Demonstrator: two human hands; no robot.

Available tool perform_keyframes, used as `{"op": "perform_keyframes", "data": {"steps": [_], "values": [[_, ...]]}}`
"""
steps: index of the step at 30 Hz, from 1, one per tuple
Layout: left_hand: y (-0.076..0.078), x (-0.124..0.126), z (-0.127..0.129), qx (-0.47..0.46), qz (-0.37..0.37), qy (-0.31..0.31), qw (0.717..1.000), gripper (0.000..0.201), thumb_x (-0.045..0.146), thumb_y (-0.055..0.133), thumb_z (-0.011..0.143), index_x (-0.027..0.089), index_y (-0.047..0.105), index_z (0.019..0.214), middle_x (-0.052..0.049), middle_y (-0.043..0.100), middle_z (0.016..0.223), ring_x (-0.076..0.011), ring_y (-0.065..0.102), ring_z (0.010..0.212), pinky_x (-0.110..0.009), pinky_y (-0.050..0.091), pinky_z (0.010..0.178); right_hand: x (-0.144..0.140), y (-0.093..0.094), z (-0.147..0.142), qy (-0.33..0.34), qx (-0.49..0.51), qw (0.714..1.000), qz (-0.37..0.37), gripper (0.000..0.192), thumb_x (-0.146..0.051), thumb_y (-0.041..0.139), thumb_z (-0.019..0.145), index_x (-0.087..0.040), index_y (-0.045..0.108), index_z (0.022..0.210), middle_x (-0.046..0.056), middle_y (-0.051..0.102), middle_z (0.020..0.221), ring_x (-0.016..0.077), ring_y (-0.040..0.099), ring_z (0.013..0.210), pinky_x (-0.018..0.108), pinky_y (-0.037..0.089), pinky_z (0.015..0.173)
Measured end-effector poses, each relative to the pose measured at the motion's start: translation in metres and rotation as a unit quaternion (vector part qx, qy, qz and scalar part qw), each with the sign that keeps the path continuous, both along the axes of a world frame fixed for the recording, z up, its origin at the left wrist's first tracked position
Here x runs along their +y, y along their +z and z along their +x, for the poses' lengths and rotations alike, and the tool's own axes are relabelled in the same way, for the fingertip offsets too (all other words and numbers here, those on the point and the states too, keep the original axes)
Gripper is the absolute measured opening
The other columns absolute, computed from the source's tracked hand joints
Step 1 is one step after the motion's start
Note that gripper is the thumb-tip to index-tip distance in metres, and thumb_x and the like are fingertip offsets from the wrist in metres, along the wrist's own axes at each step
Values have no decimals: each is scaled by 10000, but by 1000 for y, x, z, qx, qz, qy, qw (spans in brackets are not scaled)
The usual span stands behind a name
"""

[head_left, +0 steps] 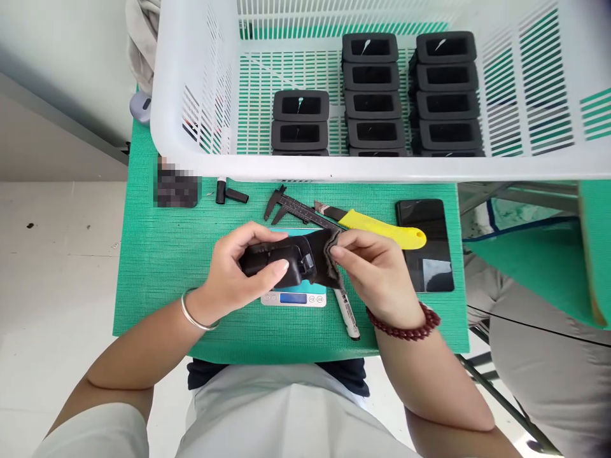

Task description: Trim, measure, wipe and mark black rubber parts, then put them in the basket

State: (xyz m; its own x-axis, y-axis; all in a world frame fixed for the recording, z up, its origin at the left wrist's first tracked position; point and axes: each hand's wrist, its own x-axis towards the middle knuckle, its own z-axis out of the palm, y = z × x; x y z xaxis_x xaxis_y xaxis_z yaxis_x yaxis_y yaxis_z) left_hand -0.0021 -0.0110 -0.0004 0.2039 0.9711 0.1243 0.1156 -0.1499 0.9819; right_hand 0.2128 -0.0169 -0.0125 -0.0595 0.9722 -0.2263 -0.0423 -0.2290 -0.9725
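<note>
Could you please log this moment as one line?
left hand: grips black part | right hand: wipes with dark cloth | below: scale

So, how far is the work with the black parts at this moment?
Looks done: black frames stand stacked in three piles in the white basket, the left pile lower. In hand: the left hand grips a black part above the small scale, while the right hand pinches a dark cloth against it. What is left I cannot tell; no unprocessed parts show.
</note>
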Motion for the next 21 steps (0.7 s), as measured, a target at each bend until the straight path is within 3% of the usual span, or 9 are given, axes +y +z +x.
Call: {"op": "perform_keyframes", "data": {"steps": [7, 12, 17, 21], "values": [[-3, -1, 3, 9, 13, -25, 1000, 283, 383, 748, 754, 182, 654, 930, -32, 727, 780, -136, 655, 636, -234, 489, 533, -5, 4, -1, 106, 8, 994, 4, 187, -390, 770, 769, -220, 691, 768, 11, 689, 707, 135, 621, 625, 274, 545, 587], [-3, -3, 5, 30, 18, -21, 999, 265, 361, 746, 752, 183, 649, 923, -26, 722, 756, -138, 649, 626, -241, 493, 541, -6, 2, -2, 113, -19, 993, 31, 124, -308, 735, 779, -211, 661, 756, 14, 694, 728, 135, 629, 639, 273, 551, 606], [-2, -2, 4, 77, 63, -15, 995, 266, 339, 757, 724, 178, 661, 913, -17, 717, 739, -113, 610, 568, -223, 461, 494, -11, 1, -11, 76, -118, 986, 85, 77, -209, 680, 766, -215, 630, 707, -4, 673, 669, 135, 618, 610, 262, 522, 566], [-2, -3, 3, 61, 55, -42, 996, 254, 326, 755, 723, 185, 666, 914, -15, 717, 749, -117, 624, 582, -221, 473, 496, -11, 0, -9, -48, -189, 972, 132, 53, -197, 670, 790, -231, 650, 753, 5, 684, 701, 158, 635, 639, 301, 533, 607]]}}
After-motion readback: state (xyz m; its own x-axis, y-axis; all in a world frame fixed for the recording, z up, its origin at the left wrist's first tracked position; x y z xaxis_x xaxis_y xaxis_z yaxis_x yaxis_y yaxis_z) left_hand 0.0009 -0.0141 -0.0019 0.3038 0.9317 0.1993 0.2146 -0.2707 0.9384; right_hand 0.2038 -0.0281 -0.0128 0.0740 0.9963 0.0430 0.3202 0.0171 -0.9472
